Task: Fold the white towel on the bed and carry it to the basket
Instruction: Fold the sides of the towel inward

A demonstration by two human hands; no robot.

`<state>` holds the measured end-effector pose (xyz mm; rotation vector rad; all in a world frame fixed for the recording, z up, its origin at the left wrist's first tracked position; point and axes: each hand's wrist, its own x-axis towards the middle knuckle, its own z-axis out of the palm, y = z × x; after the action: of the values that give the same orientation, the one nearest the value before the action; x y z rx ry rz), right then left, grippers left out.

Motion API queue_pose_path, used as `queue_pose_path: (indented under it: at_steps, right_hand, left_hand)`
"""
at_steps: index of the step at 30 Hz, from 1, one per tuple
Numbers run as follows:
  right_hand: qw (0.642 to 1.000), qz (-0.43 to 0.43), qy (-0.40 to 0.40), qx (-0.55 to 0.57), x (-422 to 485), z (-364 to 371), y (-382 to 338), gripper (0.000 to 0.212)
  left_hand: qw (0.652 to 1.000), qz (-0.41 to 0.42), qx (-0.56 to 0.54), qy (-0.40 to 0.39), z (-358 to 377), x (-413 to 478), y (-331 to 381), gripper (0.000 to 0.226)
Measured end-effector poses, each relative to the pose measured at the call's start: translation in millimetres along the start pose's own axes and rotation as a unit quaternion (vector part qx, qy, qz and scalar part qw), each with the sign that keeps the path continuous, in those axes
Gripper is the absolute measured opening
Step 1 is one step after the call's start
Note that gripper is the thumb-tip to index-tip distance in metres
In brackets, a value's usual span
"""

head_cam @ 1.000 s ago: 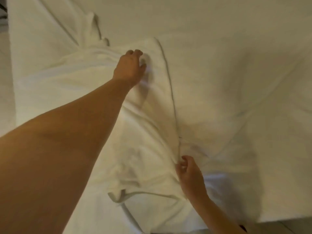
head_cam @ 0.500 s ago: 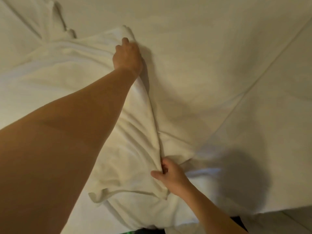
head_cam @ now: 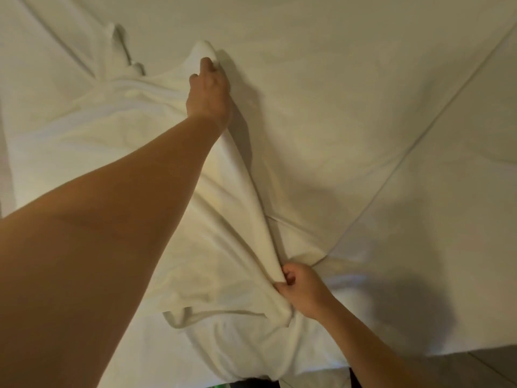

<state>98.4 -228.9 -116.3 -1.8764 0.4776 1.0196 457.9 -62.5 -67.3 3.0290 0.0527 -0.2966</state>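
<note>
Folding underway: our left hand (head_cam: 208,92) and right hand (head_cam: 303,287) pinch the soft white cotton towel's (head_cam: 117,152) edge; next, carry it across toward the bed's (head_cam: 363,79) left edge.

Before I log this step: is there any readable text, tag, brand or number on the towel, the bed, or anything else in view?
None can be read.
White towel: plain cloth, no tag or print showing; left hand and right hand grip its edge.
Bed sheet: plain, no lettering.
Green patch at the bottom edge: too small and cut off to tell whether it bears text.
</note>
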Motion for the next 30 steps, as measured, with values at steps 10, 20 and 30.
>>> queue_pose_path:
  at_steps: [10, 20, 30]
  right_hand:
    - [0.992, -0.053, 0.115, 0.027, -48, -122, 25, 0.004]
    - [0.966, -0.059, 0.251, 0.001, -67, -283, 98, 0.006]
    - [0.950, -0.012, 0.311, 0.018, -55, -410, 191, 0.008]
  left_hand:
    - [0.987, -0.048, -0.143, 0.049, -55, 28, 78, 0.061]
    - [0.992, 0.078, -0.089, 0.046, -61, 45, 280, 0.071]
    - [0.983, 0.129, -0.133, -0.009, -3, 74, 468, 0.071]
